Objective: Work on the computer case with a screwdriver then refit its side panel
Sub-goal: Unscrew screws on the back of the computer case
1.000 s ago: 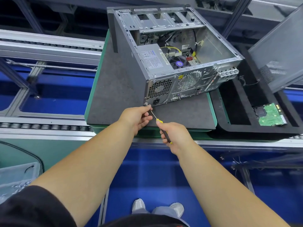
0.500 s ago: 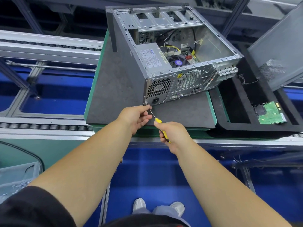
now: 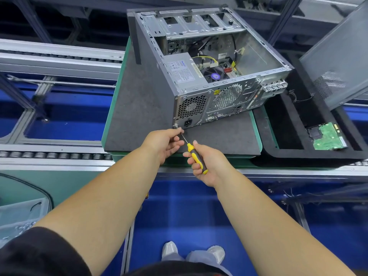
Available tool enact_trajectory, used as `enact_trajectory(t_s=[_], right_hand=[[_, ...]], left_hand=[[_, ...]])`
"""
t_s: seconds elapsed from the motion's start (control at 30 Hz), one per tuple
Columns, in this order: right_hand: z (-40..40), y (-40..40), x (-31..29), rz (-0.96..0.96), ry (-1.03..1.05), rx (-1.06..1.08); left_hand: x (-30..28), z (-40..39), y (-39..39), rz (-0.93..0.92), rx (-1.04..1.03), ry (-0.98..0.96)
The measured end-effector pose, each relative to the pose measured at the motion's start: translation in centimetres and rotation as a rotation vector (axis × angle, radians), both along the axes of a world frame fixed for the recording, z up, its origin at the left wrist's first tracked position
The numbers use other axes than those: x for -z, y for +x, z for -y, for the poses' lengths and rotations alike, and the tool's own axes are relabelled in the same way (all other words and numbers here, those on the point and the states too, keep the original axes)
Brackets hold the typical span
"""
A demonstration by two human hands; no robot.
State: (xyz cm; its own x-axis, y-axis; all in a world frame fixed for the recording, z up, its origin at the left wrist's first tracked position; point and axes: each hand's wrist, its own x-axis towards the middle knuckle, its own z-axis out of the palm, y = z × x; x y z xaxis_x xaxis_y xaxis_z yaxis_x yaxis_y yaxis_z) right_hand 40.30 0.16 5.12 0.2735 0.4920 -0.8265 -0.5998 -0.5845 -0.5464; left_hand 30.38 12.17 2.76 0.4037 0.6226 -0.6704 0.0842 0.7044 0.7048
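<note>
An open grey computer case (image 3: 191,80) stands on a dark mat (image 3: 135,108), its rear face toward me and its inside showing from above. My right hand (image 3: 207,162) grips the yellow-and-black handle of a screwdriver (image 3: 196,158). The thin shaft runs up-left to the case's lower rear corner. My left hand (image 3: 165,143) sits at that corner, its fingertips pinching the shaft near the tip, by a screw (image 3: 176,126). The loose side panel (image 3: 342,56) leans upright at the far right.
A black foam tray (image 3: 288,140) right of the mat holds a green circuit board (image 3: 328,137). Roller conveyor rails (image 3: 55,156) run along the near and far left. A clear bin (image 3: 18,218) sits at bottom left. My shoes stand on blue floor below.
My right hand has turned on the screwdriver, so more of the yellow-and-black handle shows. My left hand stays at the case corner. The case has not moved.
</note>
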Motion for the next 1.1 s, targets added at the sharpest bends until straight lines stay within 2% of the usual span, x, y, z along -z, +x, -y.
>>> enact_trajectory(t_s=[0.07, 0.2, 0.23, 0.43, 0.57, 0.63, 0.73, 0.83, 0.9, 1.1], right_hand=[[0.1, -0.3, 0.0, 0.056, 0.012, 0.002], [0.0, -0.5, 0.3, 0.398, -0.065, -0.077], [-0.1, -0.6, 0.4, 0.432, -0.073, -0.094], [-0.6, -1.3, 0.5, 0.279, -0.101, -0.042], [-0.3, -0.9, 0.4, 0.029, -0.054, 0.038], [-0.1, -0.7, 0.4, -0.026, -0.024, 0.037], [0.0, -0.9, 0.4, 0.029, 0.011, 0.045], [-0.1, -1.1, 0.6, 0.271, -0.02, 0.0], [-0.4, -1.3, 0.7, 0.366, -0.045, -0.049], [-0.6, -1.8, 0.5, 0.381, -0.047, -0.076]], left_hand=[[0.0, 0.0, 0.0, 0.002, -0.002, 0.006], [0.0, 0.0, -0.1, 0.001, 0.002, 0.004], [-0.1, 0.0, 0.0, 0.003, 0.001, 0.001], [-0.1, 0.1, 0.0, 0.008, 0.001, -0.001], [-0.2, 0.1, -0.1, 0.012, 0.006, 0.003], [-0.2, 0.1, 0.0, 0.009, 0.003, 0.004], [-0.3, 0.2, 0.0, -0.001, -0.002, 0.006], [-0.3, 0.1, 0.0, -0.012, -0.003, 0.004], [-0.3, 0.1, -0.1, -0.004, -0.001, 0.001], [-0.2, 0.1, -0.1, -0.001, 0.002, 0.01]])
